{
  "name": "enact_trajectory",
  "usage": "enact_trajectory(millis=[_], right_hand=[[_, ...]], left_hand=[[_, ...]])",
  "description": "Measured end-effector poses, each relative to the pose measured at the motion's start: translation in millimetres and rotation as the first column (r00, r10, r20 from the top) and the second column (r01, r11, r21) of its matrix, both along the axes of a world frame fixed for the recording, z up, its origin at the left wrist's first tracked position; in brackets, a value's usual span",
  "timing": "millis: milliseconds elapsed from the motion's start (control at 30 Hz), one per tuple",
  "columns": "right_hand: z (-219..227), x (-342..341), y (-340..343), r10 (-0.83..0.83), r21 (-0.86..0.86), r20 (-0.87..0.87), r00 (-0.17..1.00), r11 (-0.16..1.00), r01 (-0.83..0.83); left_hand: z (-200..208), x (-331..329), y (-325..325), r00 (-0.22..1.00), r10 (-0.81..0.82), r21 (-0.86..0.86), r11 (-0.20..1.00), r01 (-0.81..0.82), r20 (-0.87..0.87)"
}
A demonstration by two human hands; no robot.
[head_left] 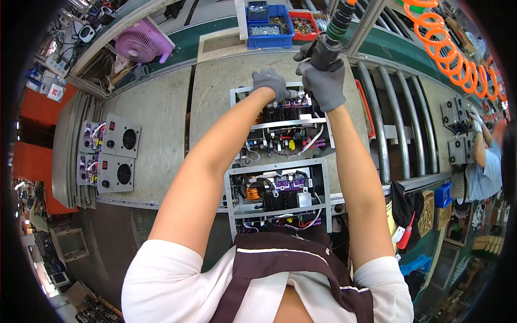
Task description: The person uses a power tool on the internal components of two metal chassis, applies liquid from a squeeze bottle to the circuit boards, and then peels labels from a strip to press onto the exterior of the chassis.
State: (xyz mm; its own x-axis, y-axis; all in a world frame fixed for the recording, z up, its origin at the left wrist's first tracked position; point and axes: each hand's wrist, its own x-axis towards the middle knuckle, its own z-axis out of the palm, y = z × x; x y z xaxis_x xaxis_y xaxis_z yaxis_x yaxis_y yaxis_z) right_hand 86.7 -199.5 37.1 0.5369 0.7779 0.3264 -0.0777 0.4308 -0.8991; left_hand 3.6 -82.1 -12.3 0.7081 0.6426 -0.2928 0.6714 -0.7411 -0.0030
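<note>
presently, the right grip [326,87] is wrapped around the driver [327,51]; the left grip [271,83] is at the farther chassis [291,124] on the bench [215,75], its finger closure not determinable.

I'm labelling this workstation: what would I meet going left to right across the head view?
Pink electric fan, left gloved hand, right gloved hand holding a black power tool, metal conveyor rollers, co-worker in a light blue shirt.
</note>
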Motion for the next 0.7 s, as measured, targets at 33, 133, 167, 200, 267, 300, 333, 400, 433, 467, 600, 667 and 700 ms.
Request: enact_trajectory(millis=[33,133,167,200,267,300,333,400,433,467,600,667,700], right_hand=[[-1,0,0,-0.012,-0.001,-0.007,1.0,1.0,0.012],[-9,2,6,-0.089,0.044,0.085,0.992,0.995,0.086],[-11,3,9,-0.126,0.087,0.189,0.974,0.99,0.111],[-15,2,12,-0.17,0.124,0.28,0.945,0.982,0.14],[-25,23,14,-0.286,0.211,0.549,0.785,0.957,0.201],[-16,15,13,-0.269,0.181,0.397,0.877,0.96,0.213],[-3,6,15,-0.243,0.166,0.236,0.941,0.964,0.207],[5,-5,26,-0.28,0.188,0.334,0.9,0.955,0.228],[13,-5,8,-0.312,0.162,0.322,0.894,0.948,0.273],[41,-20,-22,-0.409,-0.033,0.509,0.757,0.87,0.492],[9,5,-4,-0.476,0.283,0.347,0.808,0.875,0.393],[8,2,-1,-0.448,0.209,0.342,0.826,0.893,0.398],[13,-1,-4,-0.41,0.168,0.317,0.855,0.912,0.374]], left_hand=[[-1,1,-2,1.0,-0.004,0.016,1.0,0.003,0.017],[-16,-6,17,0.999,-0.012,-0.03,0.999,0.013,0.047],[-27,-16,33,0.969,0.091,-0.109,0.992,-0.067,0.231],[-42,-35,51,0.902,0.199,-0.205,0.971,-0.127,0.383],[-35,-71,49,0.516,0.42,-0.464,0.885,-0.049,0.746],[-19,-95,39,0.32,0.741,-0.739,0.656,-0.155,0.591],[-17,-139,48,0.316,0.814,-0.867,0.495,0.061,0.488],[-43,-227,73,0.443,0.892,-0.728,-0.242,0.641,0.093],[-39,-224,38,0.275,0.961,-0.835,-0.151,0.529,0.0],[-24,-228,-4,0.075,0.997,-0.923,-0.062,0.379,-0.036],[-10,-275,-87,-0.002,0.962,-0.829,-0.235,0.507,-0.274],[-10,-282,-121,0.003,0.939,-0.764,-0.282,0.581,-0.345],[-13,-286,-132,0.05,0.941,-0.742,-0.295,0.602,-0.334]])
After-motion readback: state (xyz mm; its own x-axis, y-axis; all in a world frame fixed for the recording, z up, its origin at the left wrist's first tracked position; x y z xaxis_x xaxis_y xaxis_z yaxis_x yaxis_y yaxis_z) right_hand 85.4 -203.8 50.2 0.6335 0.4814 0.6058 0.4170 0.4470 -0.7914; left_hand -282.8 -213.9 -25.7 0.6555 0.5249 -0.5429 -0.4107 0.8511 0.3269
